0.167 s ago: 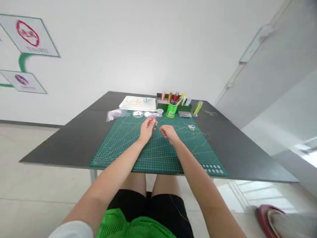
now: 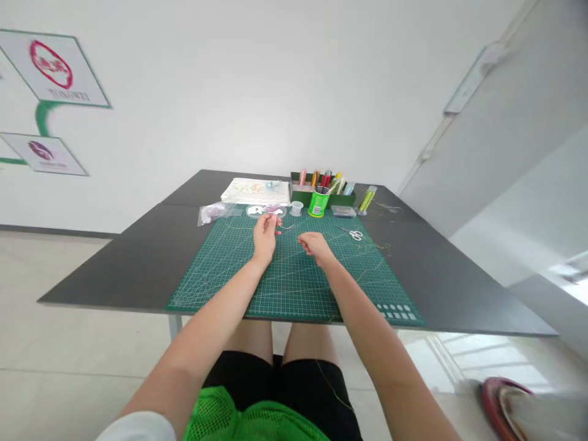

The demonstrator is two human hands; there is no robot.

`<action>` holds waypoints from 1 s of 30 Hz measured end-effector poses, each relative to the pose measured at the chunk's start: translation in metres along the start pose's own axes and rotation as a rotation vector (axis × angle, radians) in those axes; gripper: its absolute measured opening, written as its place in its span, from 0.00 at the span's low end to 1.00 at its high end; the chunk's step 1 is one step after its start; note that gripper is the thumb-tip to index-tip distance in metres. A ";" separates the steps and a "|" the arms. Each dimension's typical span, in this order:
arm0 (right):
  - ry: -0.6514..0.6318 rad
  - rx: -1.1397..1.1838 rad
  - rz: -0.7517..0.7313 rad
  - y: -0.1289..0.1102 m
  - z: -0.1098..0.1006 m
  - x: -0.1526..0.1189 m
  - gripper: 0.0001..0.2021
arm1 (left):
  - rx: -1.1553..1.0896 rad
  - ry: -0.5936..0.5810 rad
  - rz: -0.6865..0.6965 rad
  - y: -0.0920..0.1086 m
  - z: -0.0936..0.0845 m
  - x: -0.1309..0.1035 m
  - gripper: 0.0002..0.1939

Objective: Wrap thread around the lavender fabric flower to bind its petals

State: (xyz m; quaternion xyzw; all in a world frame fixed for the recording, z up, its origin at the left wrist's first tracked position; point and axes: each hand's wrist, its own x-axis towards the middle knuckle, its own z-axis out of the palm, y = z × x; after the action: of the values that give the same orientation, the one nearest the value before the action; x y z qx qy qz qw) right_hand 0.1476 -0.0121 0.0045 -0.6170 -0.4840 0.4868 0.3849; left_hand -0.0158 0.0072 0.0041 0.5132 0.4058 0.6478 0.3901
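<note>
Left hand point(image 2: 265, 237) pinches a lilac piece point(image 2: 272, 209), we judge to steady it; right hand point(image 2: 315, 244) curls nearby, grip indeterminable; scissors point(image 2: 356, 235) lie rightward, presumably handy.

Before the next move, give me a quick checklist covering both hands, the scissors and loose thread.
1. Lilac piece at the left hand's fingertips: ok, pinched there.
2. Hands apart: ok, a gap shows between left hand and right hand.
3. Thread in the right grip: cannot tell; fingers curled, too fine to see.
4. White-handled scissors away from both hands: ok, on the green cutting mat.
5. Lap free of thread: not ok, a strand crosses the black shorts.
</note>
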 end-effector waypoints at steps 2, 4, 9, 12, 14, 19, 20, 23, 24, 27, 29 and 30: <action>0.038 0.005 -0.027 0.002 -0.002 0.002 0.19 | 0.024 0.023 0.000 0.001 -0.006 0.005 0.15; 0.074 0.015 -0.073 0.002 -0.004 0.004 0.18 | 0.061 -0.022 -0.017 0.001 -0.009 0.006 0.14; 0.053 0.108 -0.248 -0.002 -0.002 0.002 0.15 | 0.173 -0.237 -0.007 0.001 0.001 -0.004 0.10; 0.009 0.216 -0.337 -0.003 0.003 -0.002 0.13 | 0.233 -0.332 0.030 0.001 0.006 -0.012 0.08; -0.011 0.301 -0.372 -0.002 0.005 -0.003 0.14 | 0.273 -0.374 0.048 0.002 0.006 -0.014 0.10; -0.044 0.470 -0.372 0.000 0.006 0.000 0.13 | 0.352 -0.476 0.075 0.004 0.005 -0.013 0.14; -0.047 0.494 -0.365 0.001 0.006 0.001 0.13 | 0.361 -0.501 0.077 0.004 0.005 -0.014 0.14; -0.040 0.551 -0.344 0.001 0.006 0.003 0.11 | 0.390 -0.565 0.067 0.005 0.007 -0.014 0.13; -0.033 0.567 -0.337 0.001 0.006 0.003 0.11 | 0.400 -0.577 0.059 0.005 0.008 -0.014 0.14; 0.000 0.615 -0.316 0.001 0.007 0.004 0.13 | 0.431 -0.591 0.021 0.005 0.007 -0.012 0.15; 0.034 0.649 -0.305 0.000 0.007 0.004 0.14 | 0.446 -0.599 -0.007 0.004 0.007 -0.010 0.16; 0.054 0.666 -0.301 0.000 0.007 0.005 0.13 | 0.450 -0.605 -0.020 0.004 0.007 -0.010 0.16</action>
State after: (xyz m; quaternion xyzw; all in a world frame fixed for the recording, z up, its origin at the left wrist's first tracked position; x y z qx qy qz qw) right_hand 0.1412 -0.0076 0.0020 -0.3924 -0.3738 0.5391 0.6447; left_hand -0.0078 -0.0030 0.0054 0.7504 0.4095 0.3578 0.3759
